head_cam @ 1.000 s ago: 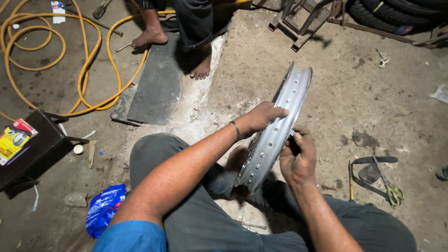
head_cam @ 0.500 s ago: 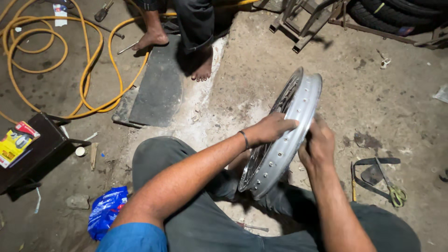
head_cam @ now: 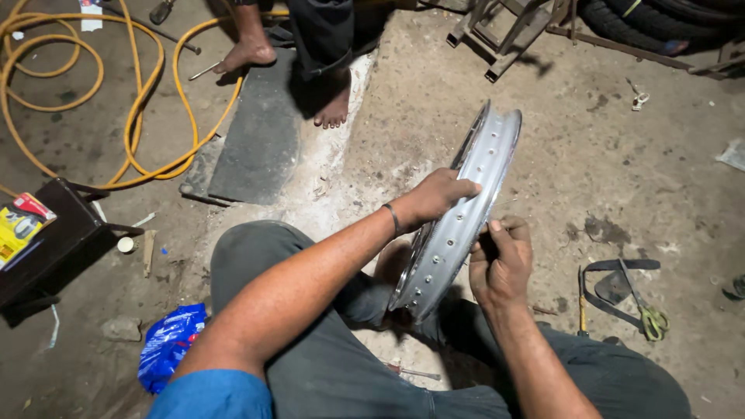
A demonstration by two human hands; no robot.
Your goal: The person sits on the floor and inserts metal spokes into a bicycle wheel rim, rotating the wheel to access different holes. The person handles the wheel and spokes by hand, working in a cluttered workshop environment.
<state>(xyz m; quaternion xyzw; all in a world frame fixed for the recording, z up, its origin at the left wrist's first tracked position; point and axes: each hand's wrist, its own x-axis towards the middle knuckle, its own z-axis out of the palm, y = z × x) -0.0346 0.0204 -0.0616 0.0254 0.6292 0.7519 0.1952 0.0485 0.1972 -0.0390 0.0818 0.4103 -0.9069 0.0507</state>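
Hands grip an upright silver wheel rim between them: left hand curled over its edge, right hand pinching its outer face.

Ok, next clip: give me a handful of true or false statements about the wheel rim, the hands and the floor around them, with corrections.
1. The left hand grips the edge of the silver wheel rim. True.
2. The rim lies flat on the floor. False: it stands on edge, tilted, between the person's knees.
3. The right hand rests against the rim's outer face, its fingers curled. True.
4. A yellow hose lies coiled on the floor at upper left. True.
5. The scissors lie to the left of the rim beside the blue bag. False: they lie to the right, by a dark strap.
6. Another person's feet wear boots. False: they are bare.
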